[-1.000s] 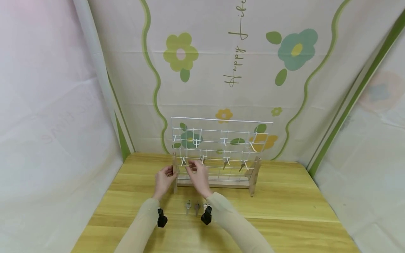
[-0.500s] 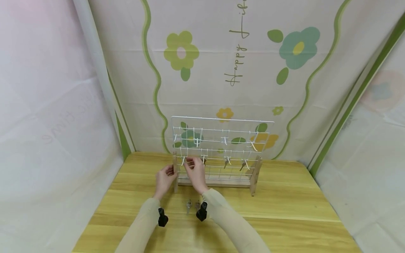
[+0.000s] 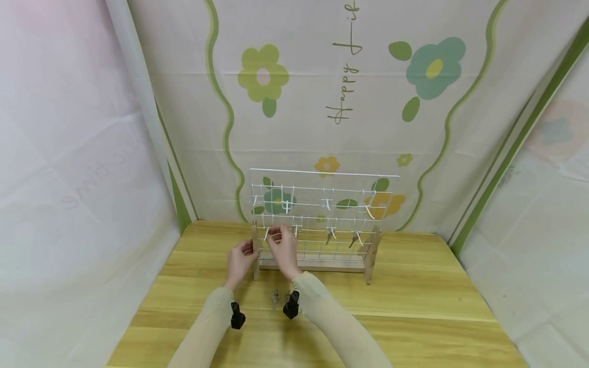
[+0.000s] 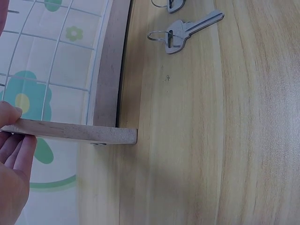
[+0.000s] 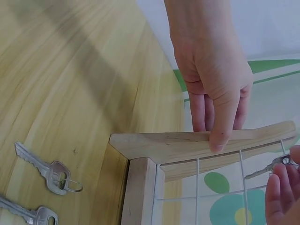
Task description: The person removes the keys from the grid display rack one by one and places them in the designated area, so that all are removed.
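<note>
A white wire rack [image 3: 324, 175] with hooks and wooden side posts stands on the table. My left hand [image 3: 240, 263] grips its left wooden post [image 5: 173, 144], thumb on one face and fingers on the other. At the leftmost lower hook [image 3: 267, 233], my right hand [image 3: 282, 250] pinches a small metal key [image 5: 262, 171], seen at the right edge of the right wrist view. Whether its ring is on the hook is hidden by the fingers. Other keys hang on lower hooks, such as one key [image 3: 354, 240] at the right.
On the wooden table [image 3: 414, 296], in front of the rack, lies a loose key with a ring [image 4: 180, 36]. Beside it is another key [image 5: 35, 215], partly covered by the right wrist in the head view. Upper-row hooks [image 3: 369, 211] stick out forward. Patterned cloth [image 3: 184, 102] encloses the back and sides.
My right hand has shifted slightly up and left at the leftmost lower hook, and its wrist now covers more of the loose keys. The left hand keeps its grip on the post.
</note>
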{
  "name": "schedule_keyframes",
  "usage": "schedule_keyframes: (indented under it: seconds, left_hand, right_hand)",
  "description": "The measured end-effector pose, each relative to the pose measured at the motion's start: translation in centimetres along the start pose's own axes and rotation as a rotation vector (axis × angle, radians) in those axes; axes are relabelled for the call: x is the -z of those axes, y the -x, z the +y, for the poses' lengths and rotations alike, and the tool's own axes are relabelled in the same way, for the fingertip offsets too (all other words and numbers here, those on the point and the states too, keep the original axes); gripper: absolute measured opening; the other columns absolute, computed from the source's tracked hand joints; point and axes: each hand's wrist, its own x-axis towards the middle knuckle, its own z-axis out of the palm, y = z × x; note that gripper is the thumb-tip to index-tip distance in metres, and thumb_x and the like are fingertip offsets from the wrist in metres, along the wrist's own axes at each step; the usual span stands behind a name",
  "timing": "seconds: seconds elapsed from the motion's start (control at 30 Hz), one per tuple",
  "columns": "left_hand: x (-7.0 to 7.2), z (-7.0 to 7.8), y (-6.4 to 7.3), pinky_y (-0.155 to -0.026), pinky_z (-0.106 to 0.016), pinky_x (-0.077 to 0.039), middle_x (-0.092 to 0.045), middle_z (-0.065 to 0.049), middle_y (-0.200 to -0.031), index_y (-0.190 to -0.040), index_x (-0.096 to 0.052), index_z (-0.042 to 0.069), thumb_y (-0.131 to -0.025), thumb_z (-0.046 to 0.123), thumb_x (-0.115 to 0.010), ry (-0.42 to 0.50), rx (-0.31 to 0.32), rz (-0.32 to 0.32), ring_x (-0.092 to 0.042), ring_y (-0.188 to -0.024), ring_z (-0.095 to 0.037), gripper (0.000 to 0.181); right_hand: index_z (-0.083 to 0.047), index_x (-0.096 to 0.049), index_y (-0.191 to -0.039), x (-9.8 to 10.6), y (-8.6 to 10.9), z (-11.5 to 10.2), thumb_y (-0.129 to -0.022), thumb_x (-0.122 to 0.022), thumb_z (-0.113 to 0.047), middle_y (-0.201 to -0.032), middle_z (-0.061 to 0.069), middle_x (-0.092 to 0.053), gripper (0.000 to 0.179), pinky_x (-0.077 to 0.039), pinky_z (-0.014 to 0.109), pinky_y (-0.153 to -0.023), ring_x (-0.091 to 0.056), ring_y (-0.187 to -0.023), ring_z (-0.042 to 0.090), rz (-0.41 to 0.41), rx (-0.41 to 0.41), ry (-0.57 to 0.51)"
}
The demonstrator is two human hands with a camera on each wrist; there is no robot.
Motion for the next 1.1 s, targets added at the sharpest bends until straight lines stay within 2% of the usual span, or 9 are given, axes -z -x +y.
schedule_keyframes:
  seconds: [0.23, 0.53, 0.67, 0.87, 1.1]
  left_hand:
    - [-0.2, -0.1, -0.2, -0.089, -0.041, -0.062, -0.069, -0.03, -0.115, -0.117, -0.065, -0.01, -0.085, -0.002, -0.073, -0.002, 0.0, 0.01, -0.069, -0.107, -0.041, 0.033]
    - [-0.4, -0.3, -0.4, -0.087, -0.039, -0.063, -0.069, -0.031, -0.112, -0.114, -0.066, -0.011, -0.085, -0.004, -0.072, -0.004, -0.016, 0.02, -0.069, -0.105, -0.041, 0.031]
    - [-0.3, -0.2, -0.3, -0.087, -0.041, -0.063, -0.07, -0.031, -0.112, -0.113, -0.066, -0.01, -0.084, -0.005, -0.073, 0.002, -0.031, 0.018, -0.07, -0.104, -0.042, 0.031]
    - [-0.2, -0.2, -0.2, -0.09, -0.041, -0.062, -0.068, -0.029, -0.117, -0.118, -0.065, -0.009, -0.087, -0.001, -0.072, 0.003, 0.002, -0.006, -0.068, -0.109, -0.041, 0.033]
    - [-0.1, -0.3, -0.2, -0.093, -0.043, -0.061, -0.068, -0.028, -0.119, -0.12, -0.065, -0.008, -0.088, 0.001, -0.071, 0.0, 0.017, -0.006, -0.068, -0.111, -0.039, 0.034]
  right_hand:
    - [-0.003, -0.067, -0.099, 0.1, -0.4, -0.1, -0.093, -0.065, -0.008, -0.095, 0.014, -0.072, 0.008, -0.057, 0.018, -0.065, -0.07, -0.08, 0.024, 0.009, 0.016, 0.012]
    - [-0.004, -0.068, -0.092, 0.3, -0.3, -0.1, -0.092, -0.066, -0.007, -0.093, 0.012, -0.072, 0.004, -0.058, 0.02, -0.066, -0.069, -0.079, 0.024, 0.017, 0.059, 0.045]
    - [-0.005, -0.068, -0.093, 0.5, -0.1, -0.1, -0.092, -0.066, -0.008, -0.095, 0.012, -0.072, 0.004, -0.057, 0.018, -0.066, -0.07, -0.079, 0.024, -0.006, 0.056, 0.056]
    - [-0.007, -0.067, -0.094, 1.1, 0.6, -0.3, -0.094, -0.065, -0.011, -0.102, 0.011, -0.071, 0.004, -0.056, 0.016, -0.065, -0.069, -0.082, 0.023, -0.068, 0.052, 0.054]
    - [-0.008, -0.069, -0.094, 1.6, 1.2, -0.6, -0.094, -0.066, -0.011, -0.097, 0.008, -0.073, 0.004, -0.057, 0.016, -0.065, -0.069, -0.081, 0.019, -0.103, 0.078, 0.027]
